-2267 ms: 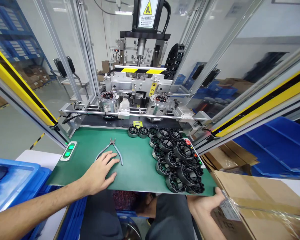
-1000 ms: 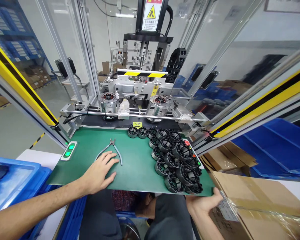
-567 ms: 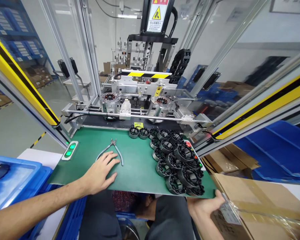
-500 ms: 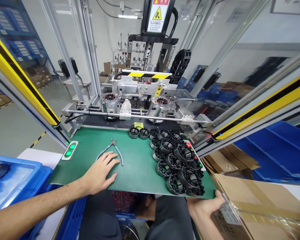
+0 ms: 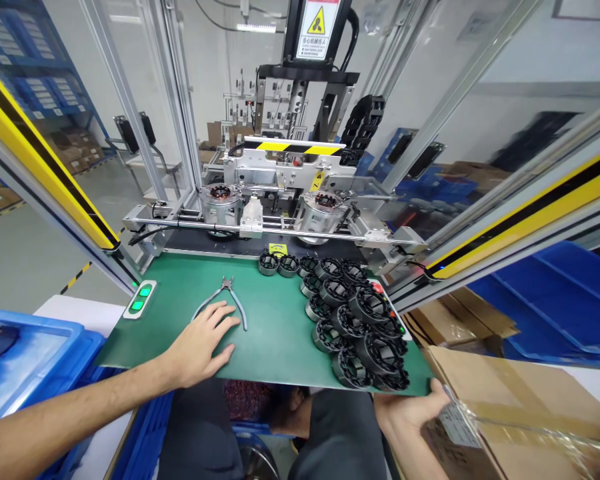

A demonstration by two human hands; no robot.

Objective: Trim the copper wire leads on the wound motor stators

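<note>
My left hand [image 5: 203, 343] lies on the green work surface [image 5: 275, 333], fingers spread and stretched out, with nothing in it. Its fingertips rest over one side of a pair of blue-handled cutting pliers [image 5: 239, 308], whose jaws point away from me. At the front right corner of the surface, my right hand [image 5: 410, 408] grips the table edge; the thumb shows at the corner, while the other fingers are hidden underneath. Several black and grey ring-shaped motor stators [image 5: 336, 291] are heaped on the right half, some stacked on others.
Behind the surface stands a machine with two round metal fixtures [image 5: 320, 217], each bearing a copper-wound part. Green-lit buttons [image 5: 140, 300] sit at left, a red button [image 5: 377, 287] at right. A blue bin [image 5: 35, 347] stands left, a cardboard box [image 5: 530, 407] right. Yellow-black posts flank both sides.
</note>
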